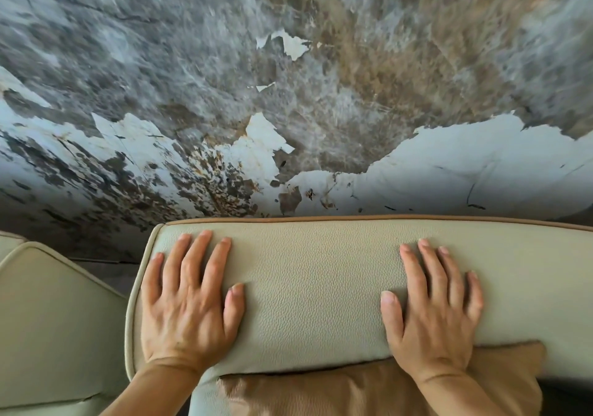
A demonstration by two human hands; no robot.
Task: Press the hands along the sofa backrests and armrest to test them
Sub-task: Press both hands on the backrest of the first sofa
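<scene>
A cream, pebbled-leather sofa backrest with tan piping along its far edge fills the lower half of the view. My left hand lies flat on its left end, fingers spread, palm down. Near the right side of the same backrest, my right hand also rests flat with its fingers apart. Neither hand holds anything.
A tan cushion leans against the backrest front, under my right wrist. Another cream sofa section sits at the lower left. Directly behind the backrest rises a grey and brown wall with peeling white paint.
</scene>
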